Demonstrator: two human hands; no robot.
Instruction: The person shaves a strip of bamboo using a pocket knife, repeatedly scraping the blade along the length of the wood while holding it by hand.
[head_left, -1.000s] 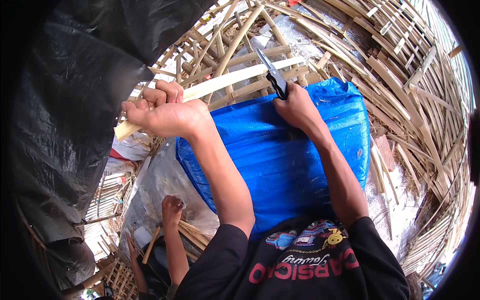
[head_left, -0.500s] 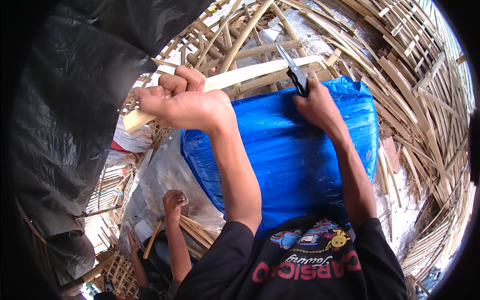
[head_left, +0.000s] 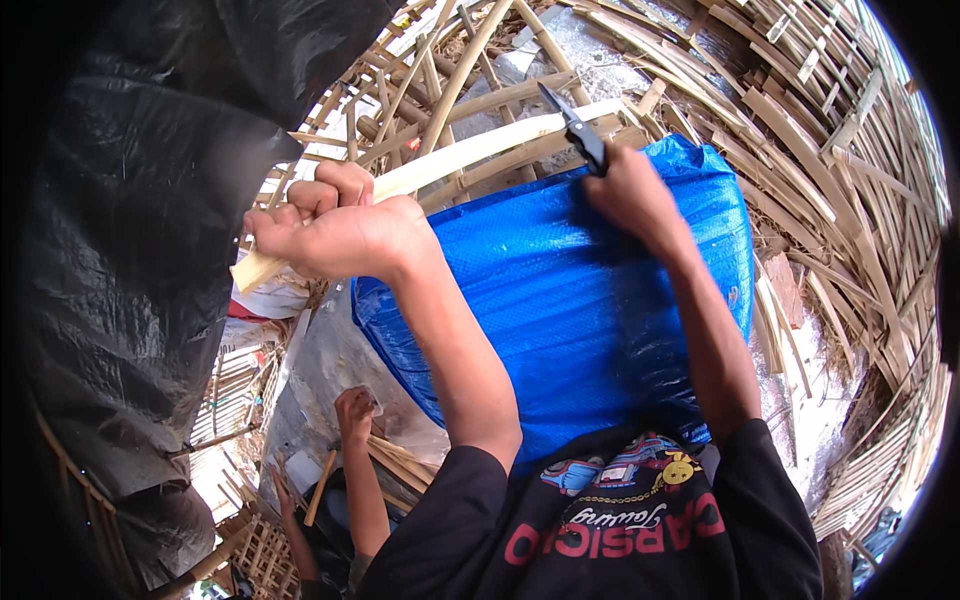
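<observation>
Cream-coloured and flat, the strip (head_left: 465, 157) slants up to the right past the far edge of the blue sheet (head_left: 560, 330), your left hand (head_left: 340, 235) curled around it near its lower end. Your right hand (head_left: 637, 195) grasps the black-handled knife (head_left: 585, 140), its blade crossing the strip toward the far end (whether they touch, I cannot tell)

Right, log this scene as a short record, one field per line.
Left hand: the person's left hand is closed around a pale wooden strip near its left end
Right hand: the right hand grips a black-handled knife
Blade: at the strip's far part; contact unclear
Below the hands: blue sheet
Left side: black sheet
Right side: many thin strips
Lower left: another person's hand
</observation>
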